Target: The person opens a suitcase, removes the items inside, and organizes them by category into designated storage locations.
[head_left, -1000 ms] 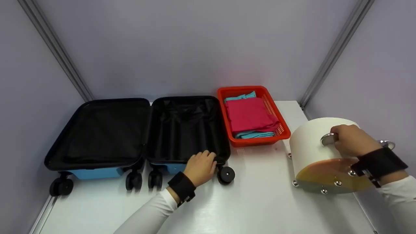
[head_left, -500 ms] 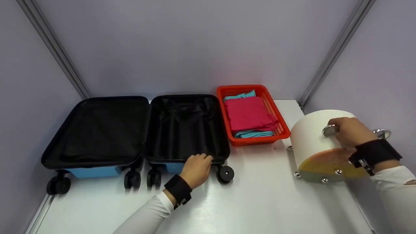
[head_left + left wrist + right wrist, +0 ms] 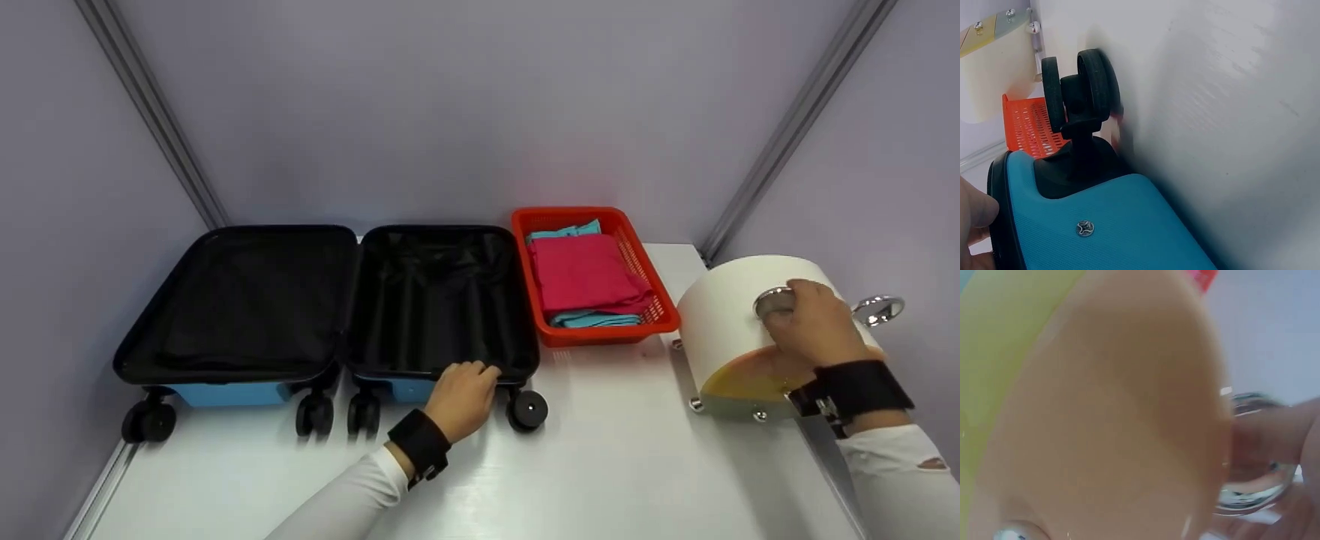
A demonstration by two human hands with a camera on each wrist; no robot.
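A blue suitcase [image 3: 480, 315] with a black lining lies unfolded into two halves, its wheels toward me. My left hand [image 3: 463, 401] grips the near rim of its right half, fingers over the edge. In the left wrist view, part of that hand [image 3: 977, 216] shows at the black rim beside the blue shell [image 3: 1100, 225]. On the right, my right hand [image 3: 817, 322] holds a silver ring handle [image 3: 766, 301] on a white arched case [image 3: 727, 330] with an orange, yellow and grey face and silver ball feet. In the right wrist view a finger passes through the ring [image 3: 1249, 498].
A red plastic basket [image 3: 544, 339] stands between the suitcase and the white case, against the back wall. It holds folded pink cloth [image 3: 581, 274] and turquoise cloth [image 3: 598, 319]. Walls enclose the white table [image 3: 592, 457] at the back and sides.
The white case has shifted upward in the head view, away from me, with my right hand on its ring. My left hand stays on the suitcase rim. The head view has turned slightly.
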